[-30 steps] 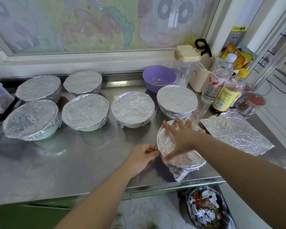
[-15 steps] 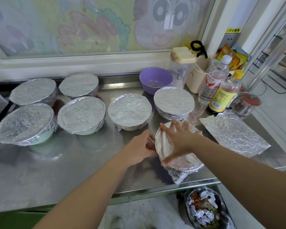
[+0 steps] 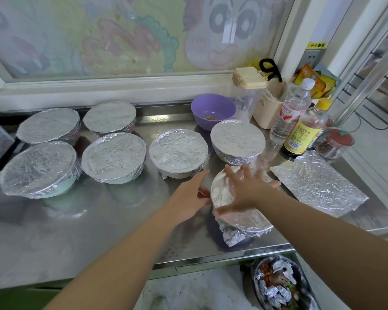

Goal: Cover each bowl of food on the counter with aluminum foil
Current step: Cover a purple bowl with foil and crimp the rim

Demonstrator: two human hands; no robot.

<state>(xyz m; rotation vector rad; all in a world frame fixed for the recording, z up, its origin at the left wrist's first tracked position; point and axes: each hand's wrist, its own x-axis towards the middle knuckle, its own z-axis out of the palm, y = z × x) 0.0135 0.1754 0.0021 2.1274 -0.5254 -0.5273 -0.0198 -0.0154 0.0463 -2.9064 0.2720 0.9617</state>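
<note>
Lighting: bright, even daylight; you see it filter through the painted window (image 3: 126, 39) behind the counter (image 3: 54, 240).
Glare: pale sheen on the steel, with a hot strip by the back edge. The foil lids (image 3: 178, 149) glint softly.
Shadows: faint, short, pooled beneath them.
Blur: your right hand (image 3: 244, 191) smears at the fingertips.
Distortion: straight lines bow and lean towards the edges.

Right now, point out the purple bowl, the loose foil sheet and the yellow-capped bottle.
purple bowl (image 3: 213, 106), head view, inner wall.
loose foil sheet (image 3: 318, 182), head view, middle.
yellow-capped bottle (image 3: 305, 133), head view, label.
</note>
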